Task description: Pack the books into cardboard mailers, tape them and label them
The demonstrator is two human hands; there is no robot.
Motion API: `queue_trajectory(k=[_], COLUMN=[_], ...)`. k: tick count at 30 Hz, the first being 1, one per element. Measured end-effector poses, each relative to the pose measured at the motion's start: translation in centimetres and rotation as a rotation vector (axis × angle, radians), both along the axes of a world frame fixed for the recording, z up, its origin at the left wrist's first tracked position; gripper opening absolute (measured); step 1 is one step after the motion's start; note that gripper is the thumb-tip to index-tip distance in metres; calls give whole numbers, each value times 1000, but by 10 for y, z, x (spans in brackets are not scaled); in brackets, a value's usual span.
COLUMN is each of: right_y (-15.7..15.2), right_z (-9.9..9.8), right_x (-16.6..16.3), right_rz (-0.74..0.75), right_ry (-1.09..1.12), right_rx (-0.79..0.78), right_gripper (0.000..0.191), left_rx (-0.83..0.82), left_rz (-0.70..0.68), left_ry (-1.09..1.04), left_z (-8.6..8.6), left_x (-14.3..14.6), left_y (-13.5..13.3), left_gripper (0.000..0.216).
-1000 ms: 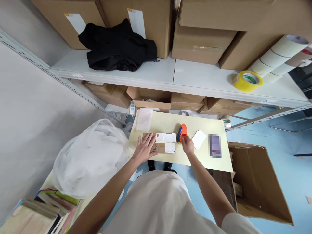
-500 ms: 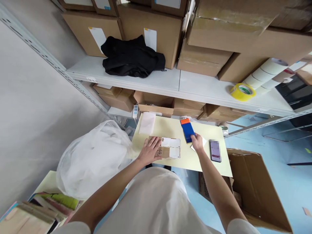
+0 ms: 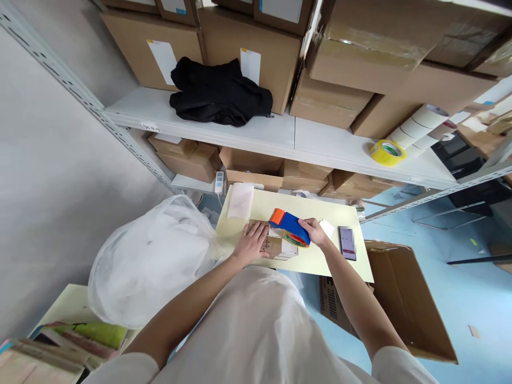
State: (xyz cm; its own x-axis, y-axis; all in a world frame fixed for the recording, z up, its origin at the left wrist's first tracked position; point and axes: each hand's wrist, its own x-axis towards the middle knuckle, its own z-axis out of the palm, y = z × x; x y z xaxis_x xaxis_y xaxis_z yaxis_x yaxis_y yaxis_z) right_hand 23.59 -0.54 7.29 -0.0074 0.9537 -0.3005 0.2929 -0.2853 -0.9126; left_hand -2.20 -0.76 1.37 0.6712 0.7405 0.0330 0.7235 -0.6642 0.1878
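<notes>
My left hand [image 3: 252, 242] lies flat, fingers spread, on the left part of a small cardboard box [image 3: 275, 247] with dark handwriting and white labels. In my right hand [image 3: 313, 230] is a blue tape dispenser [image 3: 296, 226] with an orange end, gripped at its right side. The dispenser is over the box's far right part and covers some of it; I cannot tell whether it touches. The box rests near the front edge of a pale yellow table [image 3: 320, 262]. A white paper [image 3: 327, 228] lies just beyond my right hand.
A phone [image 3: 348, 242] lies at the table's right, a pale sheet [image 3: 240, 200] at its back left. Beyond stands a shelf [image 3: 276, 131] with boxes, a black garment [image 3: 222, 92] and yellow tape [image 3: 387, 153]. A white bag [image 3: 148, 261] bulges left; an open carton [image 3: 404, 298] stands right.
My right hand has carried the tape dispenser left and turned it, from beside the box to over it. My left hand stays on the box. The view has shifted slightly.
</notes>
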Motion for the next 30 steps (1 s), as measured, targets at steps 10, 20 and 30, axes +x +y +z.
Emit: queue_trajectory(k=[10, 20, 30], right_y=[11, 3, 5], right_z=[-28, -35, -41], right_x=[0, 17, 26], right_rz=[68, 148, 203], right_ry=[-123, -16, 32], right_rx=[-26, -83, -65], right_gripper=[56, 55, 55], left_rx=[-55, -172, -889], left_rz=[-161, -86, 659], left_ry=[59, -54, -1060], left_z=[-35, -37, 4], left_x=[-6, 11, 38], left_y=[-4, 0, 6], left_gripper=[92, 76, 44])
